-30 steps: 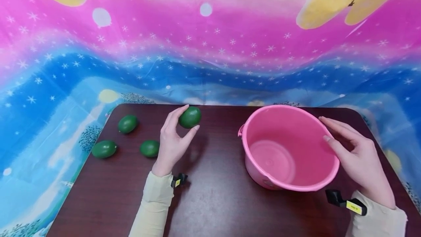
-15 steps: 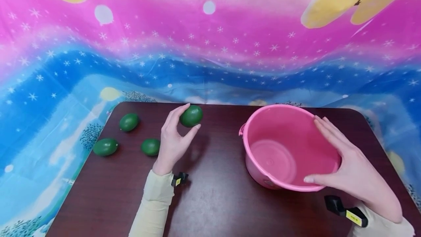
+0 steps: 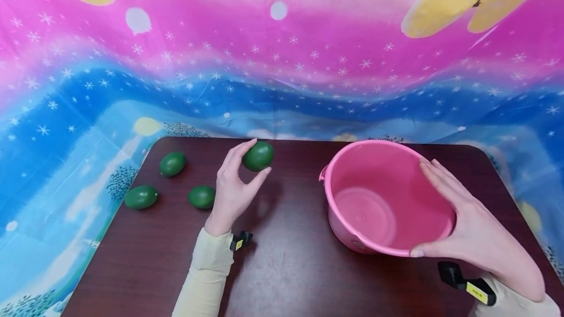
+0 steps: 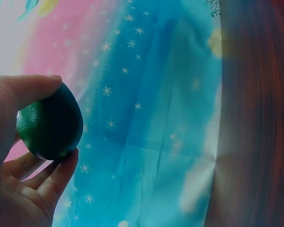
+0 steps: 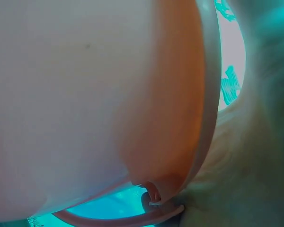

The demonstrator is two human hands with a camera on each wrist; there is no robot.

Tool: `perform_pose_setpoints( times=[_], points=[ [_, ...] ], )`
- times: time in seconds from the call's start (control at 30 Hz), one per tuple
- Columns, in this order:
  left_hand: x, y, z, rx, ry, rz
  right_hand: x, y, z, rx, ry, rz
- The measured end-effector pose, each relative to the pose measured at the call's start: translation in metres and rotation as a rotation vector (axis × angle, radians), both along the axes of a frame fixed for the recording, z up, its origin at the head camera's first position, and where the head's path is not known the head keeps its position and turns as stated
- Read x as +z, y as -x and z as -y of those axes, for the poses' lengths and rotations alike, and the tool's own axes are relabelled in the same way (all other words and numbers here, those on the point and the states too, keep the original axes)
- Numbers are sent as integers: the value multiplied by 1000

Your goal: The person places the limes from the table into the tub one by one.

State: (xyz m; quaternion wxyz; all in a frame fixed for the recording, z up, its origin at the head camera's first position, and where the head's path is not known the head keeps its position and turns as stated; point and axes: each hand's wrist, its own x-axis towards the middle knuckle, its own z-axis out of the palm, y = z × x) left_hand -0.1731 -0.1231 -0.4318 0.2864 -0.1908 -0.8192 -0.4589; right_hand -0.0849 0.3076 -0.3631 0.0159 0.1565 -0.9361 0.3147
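My left hand (image 3: 233,185) pinches a green lime (image 3: 258,156) between thumb and fingertips, raised above the dark wooden table. In the left wrist view the lime (image 4: 52,125) is seen close up, with the thumb on top and fingers below it. On the right stands a pink bucket (image 3: 352,243), its mouth facing me and its visible inside bare. My right hand (image 3: 476,224) grips the bucket's right rim, fingers at the back right and thumb at the front right. The right wrist view is filled by the bucket's wall (image 5: 75,104), with its handle (image 5: 118,220) below.
Three more limes lie on the table's left side: one at the back (image 3: 173,164), one at the left edge (image 3: 141,197) and one (image 3: 201,197) close beside my left wrist. A patterned cloth (image 3: 282,62) hangs behind the table (image 3: 291,268).
My right hand has moved from beside the bucket onto its rim, the thumb swinging down to the front right. The left hand still holds the lime in nearly the same spot.
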Motion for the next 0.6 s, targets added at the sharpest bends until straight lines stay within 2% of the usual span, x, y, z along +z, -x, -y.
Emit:
perform_pose_setpoints(
  times=[0.23,0.6],
  points=[
    [8,-8,-8,-24,-17,-19,-2,0,-1,1,-27,-6],
    [17,-19,-27,-119,-79,-110,-1,2,0,1,-3,-13]
  ],
)
